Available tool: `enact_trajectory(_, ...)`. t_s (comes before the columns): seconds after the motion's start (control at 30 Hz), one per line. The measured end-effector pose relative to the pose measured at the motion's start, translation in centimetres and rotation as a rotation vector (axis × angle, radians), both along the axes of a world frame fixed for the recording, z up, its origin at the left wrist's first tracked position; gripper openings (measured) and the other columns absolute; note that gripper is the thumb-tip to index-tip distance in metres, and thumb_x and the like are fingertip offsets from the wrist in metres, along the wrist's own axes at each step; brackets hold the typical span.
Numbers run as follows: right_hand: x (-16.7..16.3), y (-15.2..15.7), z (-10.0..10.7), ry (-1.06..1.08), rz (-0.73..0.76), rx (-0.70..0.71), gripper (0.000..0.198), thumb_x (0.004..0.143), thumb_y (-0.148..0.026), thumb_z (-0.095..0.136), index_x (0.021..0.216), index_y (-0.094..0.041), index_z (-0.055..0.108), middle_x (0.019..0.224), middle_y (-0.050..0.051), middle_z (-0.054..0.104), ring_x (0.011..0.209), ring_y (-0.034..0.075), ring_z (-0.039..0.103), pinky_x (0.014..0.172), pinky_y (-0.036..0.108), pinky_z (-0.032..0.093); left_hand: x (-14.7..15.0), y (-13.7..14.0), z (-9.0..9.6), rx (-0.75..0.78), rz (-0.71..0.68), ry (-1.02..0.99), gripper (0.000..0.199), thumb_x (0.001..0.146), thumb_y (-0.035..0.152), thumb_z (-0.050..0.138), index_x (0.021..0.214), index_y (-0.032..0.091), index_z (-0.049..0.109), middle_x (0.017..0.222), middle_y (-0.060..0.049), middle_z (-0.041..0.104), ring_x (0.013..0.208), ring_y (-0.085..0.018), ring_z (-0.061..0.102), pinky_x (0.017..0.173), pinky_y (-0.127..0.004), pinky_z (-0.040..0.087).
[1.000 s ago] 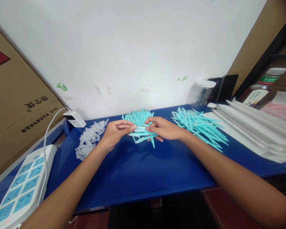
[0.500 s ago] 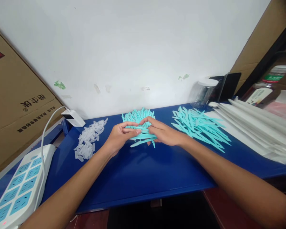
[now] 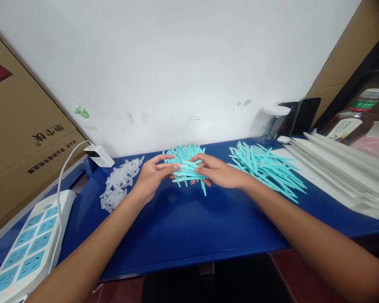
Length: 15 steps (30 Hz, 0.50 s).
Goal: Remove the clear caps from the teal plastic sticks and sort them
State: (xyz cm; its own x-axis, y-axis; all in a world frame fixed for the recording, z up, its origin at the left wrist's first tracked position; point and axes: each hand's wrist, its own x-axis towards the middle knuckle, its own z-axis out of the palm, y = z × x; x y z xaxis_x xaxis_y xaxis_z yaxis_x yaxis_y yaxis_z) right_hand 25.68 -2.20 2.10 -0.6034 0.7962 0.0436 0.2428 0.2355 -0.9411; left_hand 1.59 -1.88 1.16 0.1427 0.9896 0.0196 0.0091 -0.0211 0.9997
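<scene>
My left hand (image 3: 154, 174) and my right hand (image 3: 219, 171) hold a small bundle of slim turquoise plastic sticks (image 3: 189, 172) between them, above the blue table. My left thumb presses on the bundle's left end, and the right fingers close around its other end. Most held sticks lie crosswise, while one points down below the right fingers. Right behind the hands is a pile of similar turquoise sticks (image 3: 185, 151), partly hidden by them. Another turquoise pile (image 3: 265, 168) spreads to the right. On the left lie small translucent white plastic pieces (image 3: 121, 181).
A white power strip (image 3: 34, 240) and a plugged-in white device (image 3: 99, 155) are at the left, beside a cardboard box (image 3: 25, 126). At the right are a lidded clear jar (image 3: 271, 124), white envelopes (image 3: 337, 176) and a bottle (image 3: 350, 115). A white wall (image 3: 177, 63) backs the blue table (image 3: 189, 235).
My hands have moved slightly apart and shifted the bundle. The stick that stuck out at the lower left now lies more level with the others. The piles look the same.
</scene>
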Motion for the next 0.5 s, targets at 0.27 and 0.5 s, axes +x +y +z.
enact_trajectory(0.27,0.26,0.31,-0.37,-0.012,-0.044,0.052,0.02,0.1,-0.04,0.057,0.095,-0.021,0.051,0.082,0.003,0.076,0.046,0.01,0.048,0.048,0.026,0.038,-0.87,0.88,0.16,0.031,0.061,-0.002,0.054,0.068,0.037,0.094,0.11,0.014,0.068,0.086,-0.01,0.08,0.088,-0.025,0.077,0.07,-0.029,0.053)
enact_trajectory(0.5,0.32,0.51,-0.82,-0.01,-0.062,0.13,0.022,0.099,-0.042,0.059,0.093,-0.021,0.053,0.073,-0.003,0.065,0.048,0.009,0.048,0.049,0.025,0.035,-0.89,0.55,0.17,0.1,0.024,0.057,0.041,0.069,0.041,0.093,0.086,0.016,0.066,0.083,-0.012,0.08,0.09,-0.027,0.076,0.072,-0.031,0.051)
